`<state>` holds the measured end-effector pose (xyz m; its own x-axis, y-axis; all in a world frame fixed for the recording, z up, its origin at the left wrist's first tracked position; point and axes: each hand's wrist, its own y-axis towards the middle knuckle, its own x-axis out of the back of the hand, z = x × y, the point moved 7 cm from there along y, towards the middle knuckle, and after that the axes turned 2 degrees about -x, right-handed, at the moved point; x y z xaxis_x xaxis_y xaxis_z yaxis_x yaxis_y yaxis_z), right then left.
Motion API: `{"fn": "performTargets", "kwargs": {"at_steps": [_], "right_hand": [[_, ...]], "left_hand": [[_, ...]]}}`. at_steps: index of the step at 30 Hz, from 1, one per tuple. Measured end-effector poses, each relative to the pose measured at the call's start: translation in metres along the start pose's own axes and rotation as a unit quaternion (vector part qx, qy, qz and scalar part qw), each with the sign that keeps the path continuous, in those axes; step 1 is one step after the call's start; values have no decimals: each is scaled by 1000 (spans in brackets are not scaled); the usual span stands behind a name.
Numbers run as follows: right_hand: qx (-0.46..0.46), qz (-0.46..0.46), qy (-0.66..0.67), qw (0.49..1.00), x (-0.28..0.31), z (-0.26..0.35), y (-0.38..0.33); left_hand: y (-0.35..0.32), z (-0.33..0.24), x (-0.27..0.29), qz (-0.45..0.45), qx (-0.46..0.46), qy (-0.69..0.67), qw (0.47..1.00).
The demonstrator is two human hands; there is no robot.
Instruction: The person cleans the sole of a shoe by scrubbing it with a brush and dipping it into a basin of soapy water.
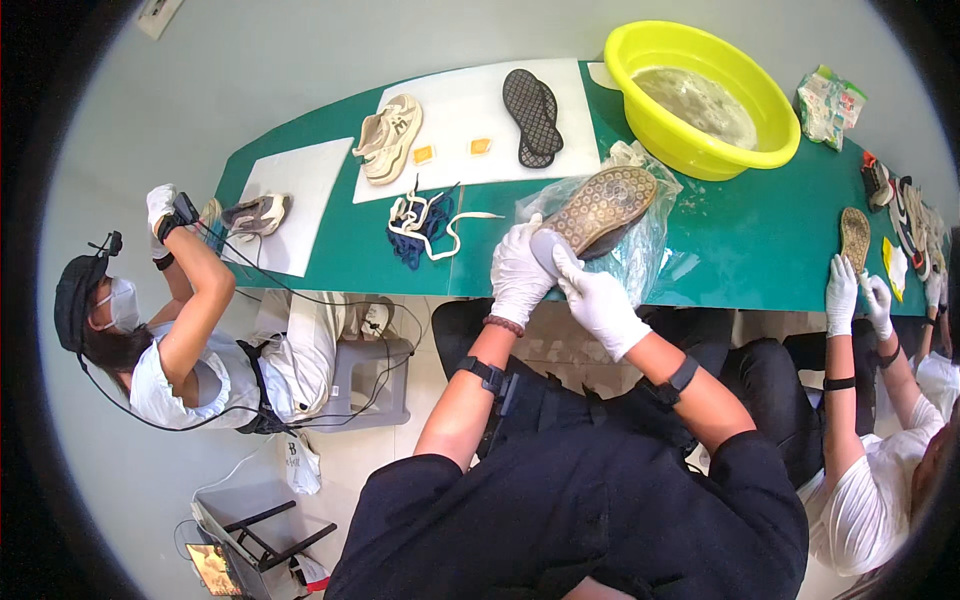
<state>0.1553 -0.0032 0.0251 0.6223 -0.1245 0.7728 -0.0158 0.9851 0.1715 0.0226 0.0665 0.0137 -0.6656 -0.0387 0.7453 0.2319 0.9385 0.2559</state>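
A shoe [612, 200] is held sole up over the near edge of the green table, its patterned tan outsole facing me and its pale grey end toward my hands. My left hand [520, 268], in a white glove, is closed around the left side of that end. My right hand [602, 308], gloved too, has its fingers closed at the same end, on the right. Whether the right fingers grip the shoe itself or a small thing against it, I cannot make out. Under the shoe lies a crumpled clear plastic bag [640, 268].
A yellow-green basin [640, 115] of cloudy water stands at the back right. White and navy laces [430, 225] lie left of the shoe. Behind them, a white sheet [455, 100] bears cream shoes [390, 140] and black insoles [532, 110]. Gloved co-workers sit on both sides.
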Motion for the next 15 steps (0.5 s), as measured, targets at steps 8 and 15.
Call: {"fn": "performTargets", "kwargs": {"at_steps": [8, 15], "right_hand": [[-72, -74, -53, 993, 41, -52, 46], [-36, 22, -73, 996, 19, -29, 32]], "left_hand": [[-1, -11, 5, -2, -13, 29, 999], [-1, -4, 2, 1, -9, 37, 999]]}}
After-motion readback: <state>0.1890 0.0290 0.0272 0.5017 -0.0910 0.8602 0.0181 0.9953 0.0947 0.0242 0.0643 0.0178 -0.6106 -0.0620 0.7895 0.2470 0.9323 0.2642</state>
